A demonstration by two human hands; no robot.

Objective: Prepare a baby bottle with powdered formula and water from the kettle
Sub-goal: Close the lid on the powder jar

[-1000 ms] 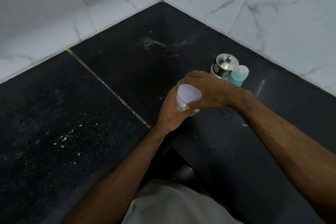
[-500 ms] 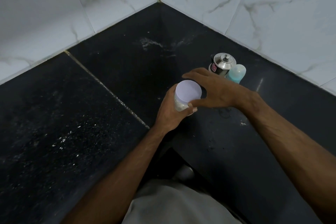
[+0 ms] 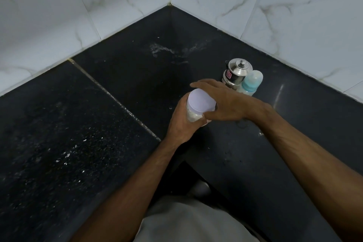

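Left hand [image 3: 181, 124] wrapped tight round powder jar [image 3: 194, 113], right hand [image 3: 225, 104] spread open at its pale lid [image 3: 201, 101] — maybe just touching, kettle [image 3: 236, 71] and baby bottle [image 3: 251, 82] side by side behind

counter [image 3: 68, 143] left: open | right: kettle [image 3: 235, 70], bottle [image 3: 252, 81], seemingly touching

Black polished stone counter [image 3: 82, 143]: speckled with fine white flecks, crossed by a pale yellowish grout seam; a whitish smear toward 12 o'clock. White marble-look wall tiles [image 3: 294, 15]: grey and brownish veining. Clear round plastic jar [image 3: 193, 115] in my left hand [image 3: 181, 125]: pale lilac lid, white powder showing through the wall. Small steel kettle [image 3: 235, 71], at 2 o'clock from the jar: shiny silver, red-and-white label on its side. Translucent baby bottle [image 3: 251, 82], touching the kettle: light blue cap and collar. My clothing [image 3: 192, 222], at 6 o'clock: plain light grey.
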